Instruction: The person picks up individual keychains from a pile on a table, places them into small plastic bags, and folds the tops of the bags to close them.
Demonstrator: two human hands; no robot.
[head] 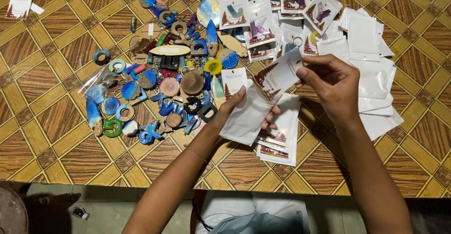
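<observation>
The likeliest slip here is the white printed card with dark red tree shapes catching on the mouth of the small frosted white plastic pouch and creasing — the card is held tilted, only by its right edge, and the pouch is thin and limp, so its opening could close up or fold under. The right hand has its fingers pinched together on the card's far right edge; the left hand is clamped on the pouch, thumb on top and fingers curled beneath, just above the wooden parquet-patterned worktop. A loose grip on either could drop the piece onto the stack of printed cards in sleeves lying directly under the hands and muddle it with them. The card looks stiff, flat and glossy, its lower left corner meeting the pouch's upper edge; whether it has entered the opening I cannot tell. To the left, near the left wrist, lies a crowded heap of blue, green and wooden resin keychain letters and discs — close enough that a sweep of the forearm could scatter them. Empty white pouches are piled at the right, filled ones at the far side.
</observation>
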